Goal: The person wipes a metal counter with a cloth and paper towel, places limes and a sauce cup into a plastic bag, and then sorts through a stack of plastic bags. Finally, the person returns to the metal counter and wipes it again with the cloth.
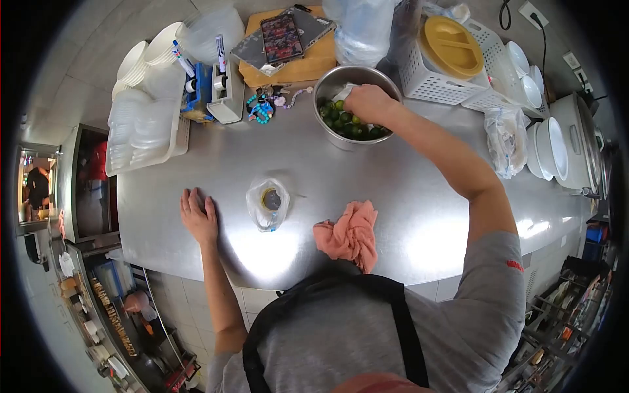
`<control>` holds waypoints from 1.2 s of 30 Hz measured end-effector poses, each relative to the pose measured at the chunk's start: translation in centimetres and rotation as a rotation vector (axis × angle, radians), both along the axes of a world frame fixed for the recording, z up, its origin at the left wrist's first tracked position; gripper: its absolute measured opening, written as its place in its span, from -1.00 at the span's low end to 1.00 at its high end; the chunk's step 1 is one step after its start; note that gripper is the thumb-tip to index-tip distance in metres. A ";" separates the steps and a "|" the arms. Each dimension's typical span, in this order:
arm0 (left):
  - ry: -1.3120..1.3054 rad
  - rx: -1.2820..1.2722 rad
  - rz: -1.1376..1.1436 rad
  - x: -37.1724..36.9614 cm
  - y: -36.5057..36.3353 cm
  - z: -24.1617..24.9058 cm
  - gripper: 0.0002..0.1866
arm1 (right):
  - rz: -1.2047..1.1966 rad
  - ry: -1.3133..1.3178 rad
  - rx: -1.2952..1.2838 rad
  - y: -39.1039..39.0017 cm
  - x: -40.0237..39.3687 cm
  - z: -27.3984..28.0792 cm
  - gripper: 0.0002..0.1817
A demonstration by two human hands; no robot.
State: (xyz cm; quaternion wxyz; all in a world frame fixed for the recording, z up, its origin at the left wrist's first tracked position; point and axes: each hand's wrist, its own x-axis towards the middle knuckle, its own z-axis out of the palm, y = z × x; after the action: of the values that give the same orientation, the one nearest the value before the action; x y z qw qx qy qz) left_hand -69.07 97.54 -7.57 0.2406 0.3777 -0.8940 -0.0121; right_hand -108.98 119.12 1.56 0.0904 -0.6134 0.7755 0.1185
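My right hand (368, 105) reaches down into a deep metal bowl (327, 133) at the back of the steel table. Its fingers are curled, and what they hold is hidden. Small green limes (346, 122) fill the lower part of the bowl, and a crumpled white piece (343, 93) shows beside my fingers. On the left, my left hand (199, 216) lies flat on the tabletop with its fingers stretched out, holding nothing. To the right of it stands a clear plastic bag (261, 213) with a round opening. A crumpled pink cloth (350, 234) lies near the front edge.
Stacked plastic containers (141, 128) fill a basket at the back left. Pens and a tape dispenser (227, 98), beaded keychains (261, 108) and a phone (282, 38) stand or lie nearby. White baskets (436, 82) with a yellow lid (452, 46) and white bowls (552, 147) occupy the right.
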 end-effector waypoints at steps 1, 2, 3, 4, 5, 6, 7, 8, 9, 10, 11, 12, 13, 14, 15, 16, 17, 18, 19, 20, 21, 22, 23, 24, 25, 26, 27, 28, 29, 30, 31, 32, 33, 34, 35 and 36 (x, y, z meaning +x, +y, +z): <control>-0.019 0.008 0.019 -0.1 0.2 0.1 -0.57 | -0.003 -0.026 -0.005 0.2 0.1 0.1 -0.88; -0.036 0.015 0.037 -0.3 0.3 0.2 -0.57 | -0.007 -0.051 -0.011 0.4 0.1 0.2 -0.88; -0.058 0.015 0.047 -0.3 0.4 0.2 -0.56 | 0.008 -0.057 -0.027 0.4 0.1 -0.2 -0.88; -0.078 0.014 0.057 -0.4 0.4 0.2 -0.56 | 0.023 -0.061 -0.043 0.3 0.1 -0.6 -0.88; -0.096 0.011 0.067 -0.4 0.4 0.2 -0.55 | 0.038 -0.063 -0.061 0.2 0.0 -0.9 -0.88; -0.111 0.002 0.071 -0.3 0.4 0.2 -0.55 | 0.043 -0.050 -0.045 0.2 0.1 -1.2 -0.87; -0.123 -0.008 0.075 -0.4 0.5 0.2 -0.55 | 0.048 -0.035 -0.029 0.2 0.3 -1.0 -0.86; -0.133 -0.019 0.080 -0.4 0.5 0.2 -0.55 | 0.054 -0.017 -0.015 0.2 0.4 -0.7 -0.85; -0.125 -0.015 0.075 -0.4 0.6 0.2 -0.55 | 0.019 -0.077 -0.043 0.4 0.4 -0.3 -0.83; -0.118 -0.013 0.070 -0.4 0.6 0.2 -0.55 | -0.017 -0.139 -0.075 0.7 0.3 0.2 -0.81; -0.114 -0.012 0.063 -0.2 0.6 0.2 -0.55 | -0.053 -0.203 -0.108 1.0 0.3 0.7 -0.79; -0.115 -0.015 0.065 -0.1 0.4 0.1 -0.55 | -0.139 -0.280 -0.174 1.3 0.2 1.2 -0.77; -0.114 -0.017 0.066 -0.1 0.4 0.0 -0.55 | -0.224 -0.356 -0.239 1.6 0.2 2.4 -0.75; -0.112 -0.018 0.068 -0.1 0.4 -0.1 -0.55 | -0.308 -0.431 -0.305 1.9 0.2 3.2 -0.73; -0.122 -0.007 0.070 0.0 0.4 -0.1 -0.54 | -0.470 -0.680 -0.391 2.2 0.1 3.1 -0.81; -0.118 -0.021 0.061 0.0 0.3 -0.1 -0.54 | -0.526 -0.793 -0.375 2.0 0.0 2.8 -0.83; -0.111 -0.036 0.053 0.1 0.3 -0.3 -0.54 | -0.579 -0.904 -0.361 1.7 -0.2 2.4 -0.84; -0.104 -0.050 0.048 0.1 0.2 -0.5 -0.54 | -0.627 -1.015 -0.344 1.4 -0.2 1.8 -0.85; -0.085 -0.052 0.037 0.2 0.2 -0.4 -0.54 | -0.632 -1.073 -0.327 0.9 0.2 1.0 -0.84; -0.078 -0.039 0.033 0.2 0.3 -0.4 -0.54 | -0.658 -1.084 -0.321 0.0 1.3 0.9 -0.83; -0.074 -0.027 0.031 0.2 0.3 -0.4 -0.53 | -0.651 -0.911 -0.303 -0.9 2.6 0.7 -0.81; -0.073 -0.015 0.030 0.4 0.3 -0.2 -0.53 | -0.641 -0.741 -0.284 -1.8 4.1 1.0 -0.79; -0.057 0.009 0.028 0.5 0.2 -0.1 -0.53 | -0.549 -0.546 -0.226 -2.6 4.1 0.5 -0.78; -0.046 0.014 0.022 0.6 0.2 -0.1 -0.53 | -0.457 -0.353 -0.165 -3.5 3.8 -0.6 -0.76; -0.037 0.021 0.014 0.7 0.2 -0.1 -0.53 | -0.366 -0.161 -0.102 -4.1 4.1 -0.8 -0.74; -0.027 0.030 0.006 0.7 0.1 -0.1 -0.53 | -0.385 -0.165 -0.124 -4.3 4.4 -1.0 -0.73; -0.026 0.041 -0.006 0.9 0.0 -0.2 -0.53 | -0.405 -0.168 -0.147 -4.2 4.5 -1.1 -0.72; -0.025 0.048 -0.008 1.0 -0.1 -0.2 -0.53 | -0.427 -0.172 -0.166 -4.0 4.8 -1.2 -0.71; -0.022 0.055 -0.011 1.0 -0.1 -0.2 -0.53 | -0.484 -0.200 -0.211 -3.8 5.0 -1.5 -0.70; -0.016 0.063 -0.012 0.9 0.0 -0.2 -0.53 | -0.462 -0.216 -0.251 -3.7 5.1 -1.8 -0.72; -0.012 0.070 -0.017 1.0 0.1 -0.2 -0.53 | -0.440 -0.232 -0.292 -3.5 5.1 -1.9 -0.73; -0.006 0.075 -0.022 1.1 0.1 -0.1 -0.53 | -0.418 -0.249 -0.334 -3.2 5.1 -1.8 -0.75; 0.001 0.079 -0.027 1.0 0.0 0.1 -0.53 | -0.568 -0.476 -0.371 -2.9 4.7 -1.5 -0.77; 0.007 0.072 -0.030 0.8 -0.1 0.1 -0.54 | -0.714 -0.705 -0.405 -2.6 4.7 -0.2 -0.78; 0.010 0.066 -0.031 0.8 -0.1 0.1 -0.54 | -0.859 -0.937 -0.432 -2.3 4.7 0.6 -0.80; 0.010 0.064 -0.029 0.9 0.0 -0.1 -0.55 | -0.923 -1.186 -0.536 -1.9 3.9 0.6 -0.79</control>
State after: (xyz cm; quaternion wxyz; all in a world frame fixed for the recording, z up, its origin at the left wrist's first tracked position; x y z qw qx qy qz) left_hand -68.18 97.52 -7.65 0.2326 0.3718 -0.8975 -0.0459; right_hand -105.03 117.27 2.15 0.3775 -0.1921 0.7759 -0.4675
